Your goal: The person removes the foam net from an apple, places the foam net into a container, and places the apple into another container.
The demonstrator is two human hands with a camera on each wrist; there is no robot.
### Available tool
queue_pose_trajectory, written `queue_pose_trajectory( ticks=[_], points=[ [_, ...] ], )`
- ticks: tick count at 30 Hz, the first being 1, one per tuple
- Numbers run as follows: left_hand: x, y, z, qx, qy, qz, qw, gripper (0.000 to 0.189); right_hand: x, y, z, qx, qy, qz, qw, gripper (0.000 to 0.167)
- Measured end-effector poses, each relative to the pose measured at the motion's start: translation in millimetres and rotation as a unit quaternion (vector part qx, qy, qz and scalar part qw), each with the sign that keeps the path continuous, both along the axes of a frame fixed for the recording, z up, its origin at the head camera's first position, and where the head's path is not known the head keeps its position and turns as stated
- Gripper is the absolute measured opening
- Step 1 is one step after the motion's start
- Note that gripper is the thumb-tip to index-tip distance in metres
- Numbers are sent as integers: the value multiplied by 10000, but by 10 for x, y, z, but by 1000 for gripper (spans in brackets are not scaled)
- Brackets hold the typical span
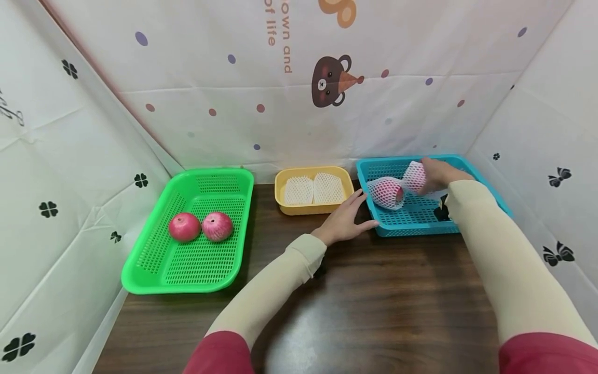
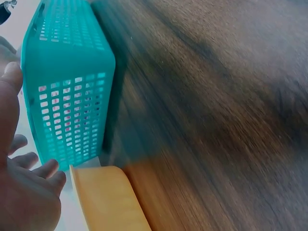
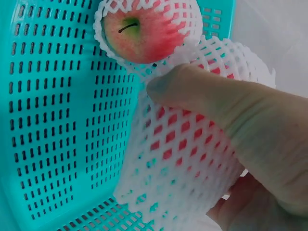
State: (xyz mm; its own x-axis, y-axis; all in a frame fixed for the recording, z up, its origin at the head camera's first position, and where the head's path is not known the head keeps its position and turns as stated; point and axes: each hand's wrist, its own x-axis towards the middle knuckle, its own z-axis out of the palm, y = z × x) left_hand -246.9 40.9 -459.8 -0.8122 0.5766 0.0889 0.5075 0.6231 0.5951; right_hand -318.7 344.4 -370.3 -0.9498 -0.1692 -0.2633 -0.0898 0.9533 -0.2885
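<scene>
My right hand (image 1: 439, 174) grips an apple in a white foam net (image 3: 183, 130), inside the blue basket (image 1: 416, 229). The net's loose lower end hangs past the fruit in the right wrist view. Beside it in the basket lies another netted apple (image 1: 386, 192), its stem end (image 3: 129, 26) showing bare through the net's opening. My left hand (image 1: 342, 222) has its fingers spread at the basket's left side, by the rim; whether it touches the rim I cannot tell. Nothing is held in the left hand.
A yellow tray (image 1: 308, 210) with flat white foam nets (image 1: 328, 187) stands at the back middle. The green basket (image 1: 201, 270) on the left holds two bare apples (image 1: 184, 227). Printed cloth walls (image 1: 210, 124) enclose the back and sides of the dark wooden table (image 1: 374, 301).
</scene>
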Motion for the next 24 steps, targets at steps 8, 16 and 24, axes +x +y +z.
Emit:
queue_pose_trajectory(
  ticks=[8, 16, 24],
  points=[
    [-14, -111, -31, 191, 150, 182, 9995, 88, 24, 1, 31, -280, 377, 72, 9989, 94],
    [-11, -212, -22, 433, 340, 187, 9983, 87, 43, 22, 84, -566, 641, 136, 9962, 95],
    [-9, -293, -24, 630, 409, 254, 9968, 88, 26, 52, 107, -732, 1026, 223, 9918, 92]
  ],
)
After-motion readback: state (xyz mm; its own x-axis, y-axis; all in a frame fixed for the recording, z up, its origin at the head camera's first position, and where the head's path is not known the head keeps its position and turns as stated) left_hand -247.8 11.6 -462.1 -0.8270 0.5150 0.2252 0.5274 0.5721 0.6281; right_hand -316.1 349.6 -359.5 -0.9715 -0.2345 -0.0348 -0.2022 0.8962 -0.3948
